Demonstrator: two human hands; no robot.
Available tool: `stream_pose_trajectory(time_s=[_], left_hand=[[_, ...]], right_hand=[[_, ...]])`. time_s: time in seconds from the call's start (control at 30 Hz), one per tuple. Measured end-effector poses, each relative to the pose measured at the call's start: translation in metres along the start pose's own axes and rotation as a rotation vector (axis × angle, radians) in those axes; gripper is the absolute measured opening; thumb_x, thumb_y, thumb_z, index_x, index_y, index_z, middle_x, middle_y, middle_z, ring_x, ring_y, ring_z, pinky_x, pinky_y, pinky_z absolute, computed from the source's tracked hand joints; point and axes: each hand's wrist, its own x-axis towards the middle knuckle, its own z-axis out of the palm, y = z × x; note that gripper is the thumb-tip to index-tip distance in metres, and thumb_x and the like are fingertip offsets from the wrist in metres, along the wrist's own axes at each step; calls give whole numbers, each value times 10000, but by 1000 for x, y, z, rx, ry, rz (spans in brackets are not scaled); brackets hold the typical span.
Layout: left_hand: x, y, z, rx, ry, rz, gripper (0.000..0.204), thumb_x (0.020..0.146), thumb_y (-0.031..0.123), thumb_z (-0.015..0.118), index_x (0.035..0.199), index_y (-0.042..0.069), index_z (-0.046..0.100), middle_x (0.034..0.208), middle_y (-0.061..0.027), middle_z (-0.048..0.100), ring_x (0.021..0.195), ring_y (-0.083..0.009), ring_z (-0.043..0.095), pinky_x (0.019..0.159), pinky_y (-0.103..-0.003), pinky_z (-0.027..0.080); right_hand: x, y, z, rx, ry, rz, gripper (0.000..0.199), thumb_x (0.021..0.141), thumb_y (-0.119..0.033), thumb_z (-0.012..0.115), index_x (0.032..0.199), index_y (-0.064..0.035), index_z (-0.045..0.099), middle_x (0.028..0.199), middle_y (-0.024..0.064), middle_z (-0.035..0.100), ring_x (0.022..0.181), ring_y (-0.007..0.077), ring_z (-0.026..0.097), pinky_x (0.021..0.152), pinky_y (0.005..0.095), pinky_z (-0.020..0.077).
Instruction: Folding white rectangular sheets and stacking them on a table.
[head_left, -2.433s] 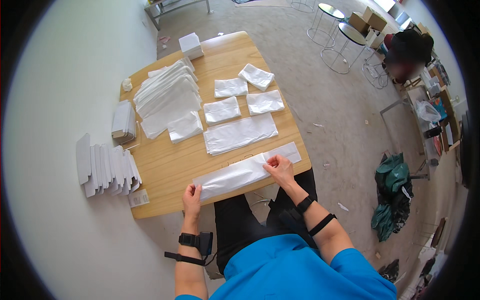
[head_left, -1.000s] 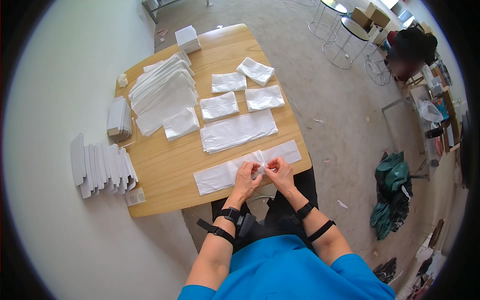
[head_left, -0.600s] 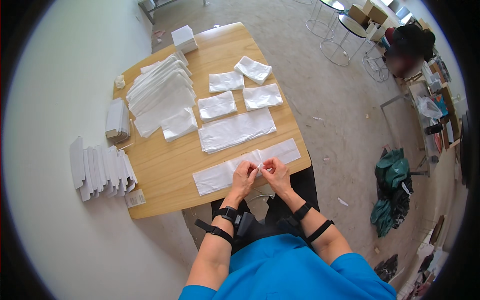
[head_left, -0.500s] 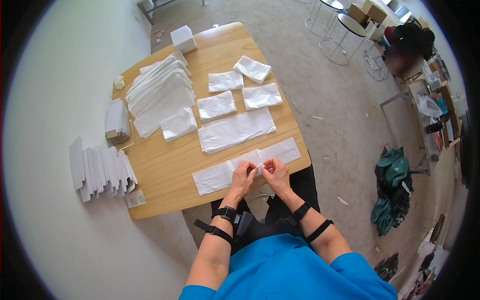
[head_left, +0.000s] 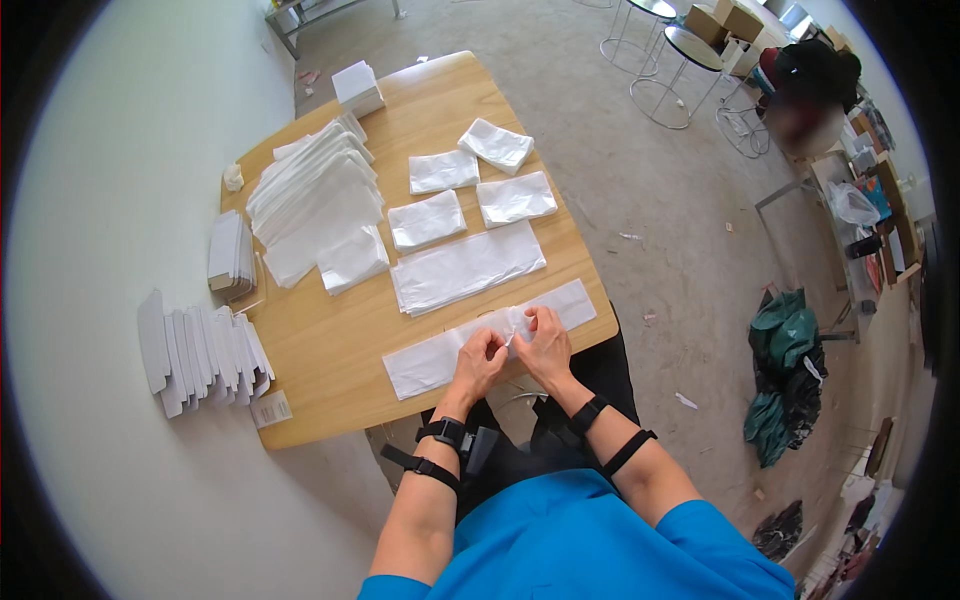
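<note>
A long white strip of thin cloth or plastic [head_left: 425,358] lies along the near edge of the wooden table [head_left: 330,340]. My left hand [head_left: 480,357] and my right hand [head_left: 540,338] meet at its middle, both pinching the strip there, fingers bunched close together. A second flat white sheet [head_left: 466,268] lies just beyond the strip. Both wrists wear black straps.
Folded white squares [head_left: 428,220] and a fanned pile of white sheets [head_left: 310,200] cover the far table. White flat cartons [head_left: 200,350] stand at the left edge, a small white box [head_left: 357,87] at the far corner. Stools, a green bag [head_left: 785,380] and another person are at the right.
Earlier my hands were spread to the strip's two ends; they have come together at its middle and now pinch it there. Little shift in the last half second.
</note>
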Motion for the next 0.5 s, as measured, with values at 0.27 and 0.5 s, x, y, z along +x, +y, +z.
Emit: stream_pose_trajectory(time_s=[0.27, 0.5], left_hand=[[0, 0, -3, -31, -11, -48, 124, 818, 113, 602, 822, 4, 543, 770, -87, 547, 686, -173, 537, 651, -295, 461], [1, -2, 0, -62, -36, -42, 121, 834, 125, 602, 839, 17, 549, 762, -45, 536, 679, -129, 513, 638, -266, 446]], right_hand=[[4, 11, -4, -41, 110, 6, 257, 779, -63, 624, 1021, 3, 569, 864, 121, 630, 730, 250, 611, 660, 351, 489], [-3, 27, 5, 330, 118, 142, 366, 842, -6, 482, 1203, 21, 532, 990, 120, 701, 740, 143, 645, 624, 253, 490]])
